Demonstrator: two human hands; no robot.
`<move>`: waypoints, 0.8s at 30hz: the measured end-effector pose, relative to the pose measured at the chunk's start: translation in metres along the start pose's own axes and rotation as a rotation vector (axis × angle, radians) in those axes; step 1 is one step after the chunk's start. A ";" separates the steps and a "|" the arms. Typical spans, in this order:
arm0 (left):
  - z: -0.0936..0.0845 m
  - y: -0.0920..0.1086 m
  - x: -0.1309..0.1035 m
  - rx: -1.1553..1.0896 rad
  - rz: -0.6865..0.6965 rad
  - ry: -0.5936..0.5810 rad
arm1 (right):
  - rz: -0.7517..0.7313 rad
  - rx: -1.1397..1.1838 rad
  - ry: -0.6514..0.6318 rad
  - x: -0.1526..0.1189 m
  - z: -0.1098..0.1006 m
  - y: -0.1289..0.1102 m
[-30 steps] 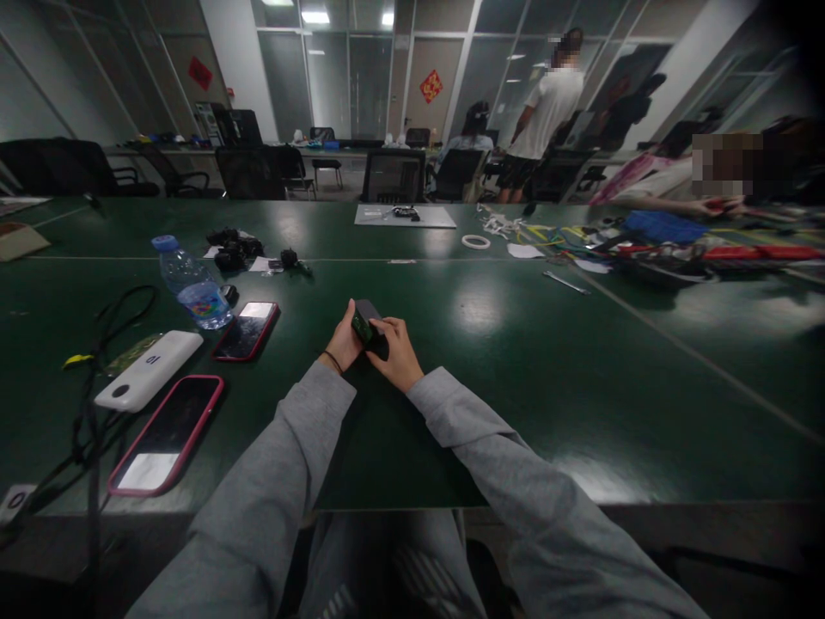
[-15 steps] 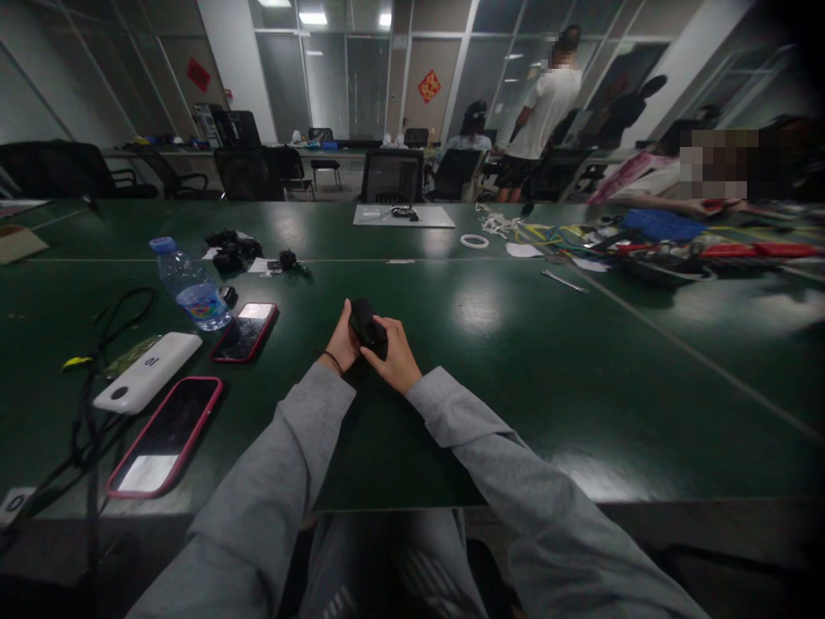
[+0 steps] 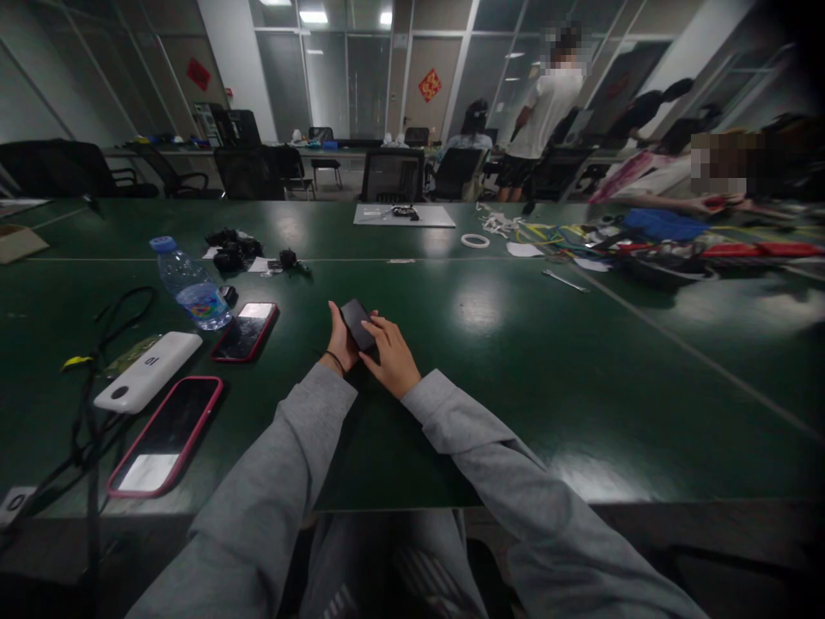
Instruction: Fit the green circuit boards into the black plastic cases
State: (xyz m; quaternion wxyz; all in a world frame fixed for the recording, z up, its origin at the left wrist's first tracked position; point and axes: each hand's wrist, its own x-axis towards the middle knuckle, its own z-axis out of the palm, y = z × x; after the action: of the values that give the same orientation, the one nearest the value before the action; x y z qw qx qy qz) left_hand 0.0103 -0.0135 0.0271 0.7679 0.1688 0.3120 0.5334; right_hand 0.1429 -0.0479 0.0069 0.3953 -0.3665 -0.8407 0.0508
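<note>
Above the green table (image 3: 516,387), in the middle of the view, I hold a small black box-shaped object (image 3: 357,321) with a flat, dull face turned up toward me. My left hand (image 3: 342,342) supports it from the left, its thumb raised beside the edge and its other fingers mostly hidden beneath. My right hand (image 3: 392,354) grips the right and lower side, fingertips resting on the flat face. The exact kind of object cannot be made out.
To the left lie a phone in a red case (image 3: 245,332), another in a pink case (image 3: 166,437), a white power bank (image 3: 148,372), cables and a water bottle (image 3: 193,288). A wrench (image 3: 565,281) and tape roll (image 3: 475,242) lie right; a person leans over cluttered wires there.
The black object has been turned in my hands, so its flat rectangular face now shows upward. My left thumb has shifted out to the left and my right fingers have spread onto the face.
</note>
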 end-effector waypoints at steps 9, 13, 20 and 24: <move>-0.007 0.003 -0.004 -0.072 0.028 0.024 | -0.095 0.030 0.104 -0.001 -0.008 -0.023; -0.006 0.002 -0.005 -0.062 0.049 0.025 | -0.049 -0.003 0.183 -0.002 -0.009 -0.027; -0.007 0.002 -0.005 -0.086 0.018 -0.014 | -0.159 -0.021 -0.044 -0.001 -0.001 -0.023; -0.008 0.003 -0.004 -0.097 0.049 -0.049 | -0.104 -0.018 0.020 0.000 -0.001 -0.023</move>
State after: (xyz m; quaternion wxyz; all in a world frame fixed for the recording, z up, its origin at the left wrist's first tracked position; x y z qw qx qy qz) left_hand 0.0020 -0.0173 0.0240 0.7693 0.1521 0.2625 0.5623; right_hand 0.1302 -0.0651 0.0158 0.4023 -0.3261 -0.8552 0.0189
